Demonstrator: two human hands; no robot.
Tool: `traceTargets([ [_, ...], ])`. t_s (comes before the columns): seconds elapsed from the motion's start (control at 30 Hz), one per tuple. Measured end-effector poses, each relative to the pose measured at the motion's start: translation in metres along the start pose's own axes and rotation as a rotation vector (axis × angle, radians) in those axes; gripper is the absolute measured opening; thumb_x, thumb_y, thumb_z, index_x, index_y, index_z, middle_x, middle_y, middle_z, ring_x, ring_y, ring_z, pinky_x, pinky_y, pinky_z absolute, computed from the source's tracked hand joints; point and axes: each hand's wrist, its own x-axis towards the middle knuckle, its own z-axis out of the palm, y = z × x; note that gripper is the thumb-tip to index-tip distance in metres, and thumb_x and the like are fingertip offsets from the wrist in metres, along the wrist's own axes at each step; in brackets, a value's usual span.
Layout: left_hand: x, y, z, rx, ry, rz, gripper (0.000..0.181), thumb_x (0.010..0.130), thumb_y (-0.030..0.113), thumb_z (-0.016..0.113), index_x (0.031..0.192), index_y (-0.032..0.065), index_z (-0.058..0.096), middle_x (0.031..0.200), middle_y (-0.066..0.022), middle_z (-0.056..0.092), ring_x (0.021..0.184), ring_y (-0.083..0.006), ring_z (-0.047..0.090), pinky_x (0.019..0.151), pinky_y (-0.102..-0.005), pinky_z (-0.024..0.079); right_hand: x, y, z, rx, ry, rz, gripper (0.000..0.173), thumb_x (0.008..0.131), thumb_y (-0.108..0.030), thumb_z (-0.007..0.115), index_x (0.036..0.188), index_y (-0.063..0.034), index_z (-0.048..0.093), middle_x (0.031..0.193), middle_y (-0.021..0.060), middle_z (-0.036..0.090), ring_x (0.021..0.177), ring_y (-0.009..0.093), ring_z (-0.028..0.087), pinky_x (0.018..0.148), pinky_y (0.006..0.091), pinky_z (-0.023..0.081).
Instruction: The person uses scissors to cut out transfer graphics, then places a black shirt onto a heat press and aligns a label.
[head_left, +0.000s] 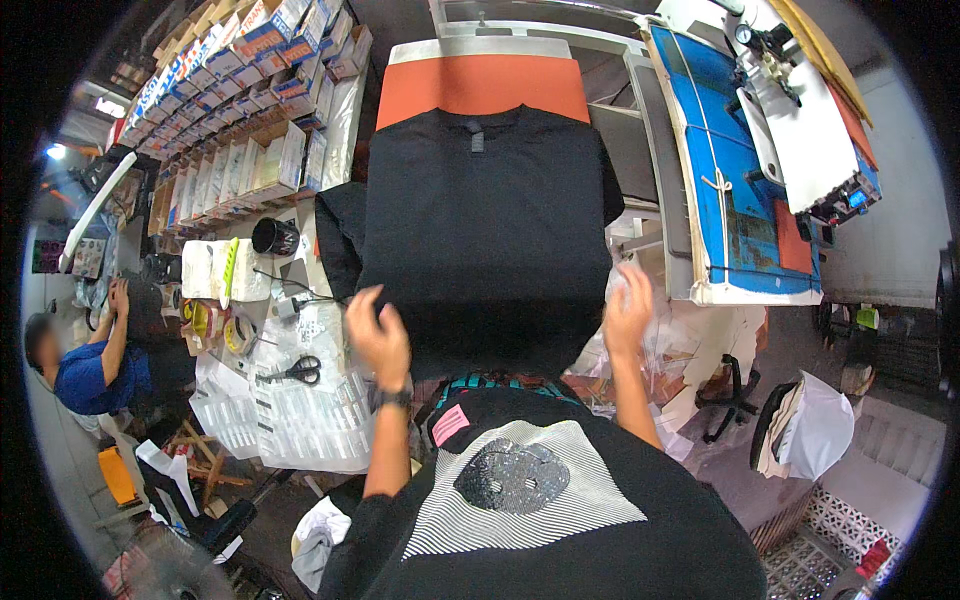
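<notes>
A black T-shirt (487, 217) lies spread before me, neckline at the far end, over an orange pad (480, 86) on a platen. Its lower part hangs over the near edge towards my body. My left hand (380, 341) is at the shirt's lower left edge, thumb and fingers apart. Whether its fingertips touch the cloth is hard to tell. On the other side my right hand (628, 309) is raised just beyond the right edge, slightly blurred, holding nothing that I can see. The left sleeve (341, 240) lies out towards the side table.
At left, a table carries black-handled scissors (304, 370), a black mug (275, 237), a green-handled cutter (229, 270), tape rolls (240, 334) and printed transfer sheets (277, 427). Boxes (225, 82) stand in rows behind. A heat press (802, 127) stands right; a co-worker (105, 375) is far left.
</notes>
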Motion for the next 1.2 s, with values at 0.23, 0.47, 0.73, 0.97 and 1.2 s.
traceTargets([
  [0.23,0.208,0.037,0.174,0.428,-0.267,0.314,0.061,0.100,0.048,0.050,0.151,0.0139,0.043,0.162,-0.0127,0.032,0.148,-0.0371,0.031,0.117,-0.0597,0.026,0.197,-0.039,0.158,-0.527,-0.225,-0.330,0.065,0.102,-0.049,0.046,0.154,-0.0101,0.038,0.162,0.0135,0.032,0.150,0.034,0.027,0.118,0.0569,0.024],
  [0.47,0.232,0.017,0.150,0.431,-0.206,0.114,0.069,0.091,0.057,0.057,0.145,0.0143,0.050,0.153,-0.0190,0.043,0.140,-0.0445,0.038,0.111,-0.0600,0.033,0.212,-0.036,0.175,-0.730,-0.338,-0.329,0.074,0.098,-0.058,0.049,0.155,-0.0117,0.038,0.161,0.0153,0.035,0.149,0.038,0.030,0.116,0.0607,0.024],
  [0.73,0.141,-0.177,0.040,0.246,0.391,-0.449,0.018,0.079,0.004,0.062,0.097,0.0013,0.064,0.097,-0.0184,0.059,0.097,-0.0380,0.057,0.090,-0.0486,0.045,0.217,-0.039,0.178,-0.284,-0.132,-0.440,0.051,0.105,-0.039,0.045,0.141,-0.0027,0.052,0.148,0.0185,0.048,0.136,0.037,0.044,0.111,0.0522,0.031],
  [0.97,0.132,-0.205,0.020,0.221,0.246,-0.366,0.015,0.086,-0.002,0.058,0.098,0.0015,0.066,0.101,-0.0148,0.061,0.089,-0.0301,0.062,0.078,-0.0389,0.050,0.216,-0.024,0.171,-0.355,-0.143,-0.418,0.040,0.105,-0.031,0.049,0.125,0.0005,0.062,0.126,0.0232,0.060,0.118,0.041,0.056,0.101,0.0499,0.041],
  [1.2,0.132,-0.214,0.053,0.339,-0.003,-0.488,0.045,0.081,0.030,0.080,0.118,0.0075,0.067,0.117,-0.0153,0.063,0.109,-0.0374,0.058,0.093,-0.0467,0.047,0.215,-0.031,0.178,-0.360,-0.192,-0.469,0.034,0.101,-0.026,0.054,0.119,0.0011,0.065,0.119,0.0228,0.063,0.113,0.041,0.058,0.100,0.0489,0.043],
])
